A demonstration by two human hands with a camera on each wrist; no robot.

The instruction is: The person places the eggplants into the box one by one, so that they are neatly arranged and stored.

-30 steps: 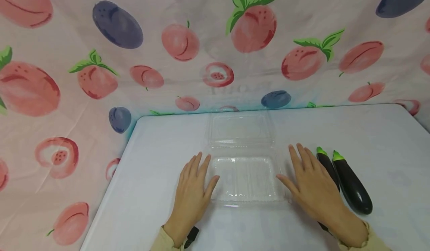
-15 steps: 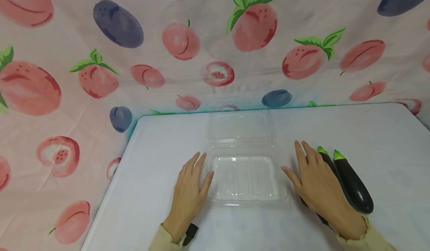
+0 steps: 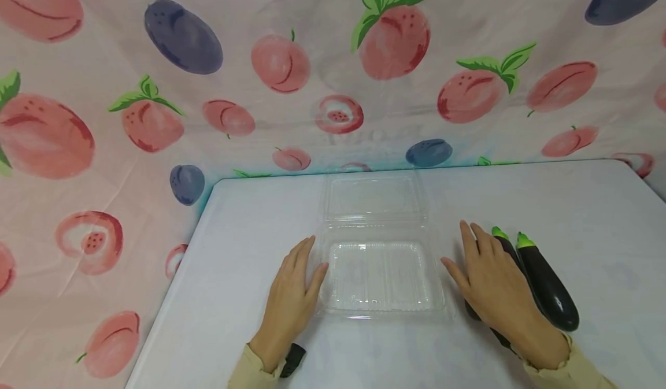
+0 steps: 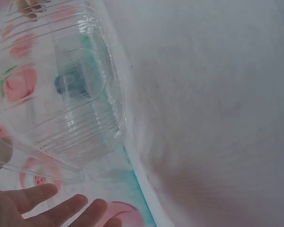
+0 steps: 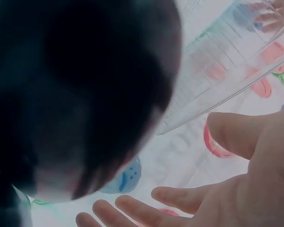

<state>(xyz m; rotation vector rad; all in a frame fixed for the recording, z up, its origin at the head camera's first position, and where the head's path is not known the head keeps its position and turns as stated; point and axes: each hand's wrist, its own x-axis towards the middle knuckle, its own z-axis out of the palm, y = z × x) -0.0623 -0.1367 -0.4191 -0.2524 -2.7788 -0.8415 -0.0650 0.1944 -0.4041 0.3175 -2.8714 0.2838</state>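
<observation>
A clear plastic clamshell container (image 3: 382,276) lies with its lid (image 3: 373,198) folded back, away from the person. At its left edge hovers the left hand (image 3: 291,299), fingers extended and nothing held; in the left wrist view the thumb shows through the container's rim (image 4: 42,163). Whether it touches the rim I cannot tell. To the container's right, apart from it, the right hand (image 3: 496,296) is spread, also holding nothing. It partly covers one dark eggplant (image 3: 510,250). A second eggplant (image 3: 548,288) lies just right of that hand. A blurred dark glossy form (image 5: 85,94) fills much of the right wrist view.
The white table (image 3: 208,296) has its far edge against a fruit-printed cloth (image 3: 291,111). A dark band (image 3: 293,359) shows at the left wrist. Dark shapes (image 3: 472,311) show under the right hand; what they are is unclear.
Both hands have drawn slightly outward from the container, left hand to the left and right hand to the right. The container and eggplants stay put.
</observation>
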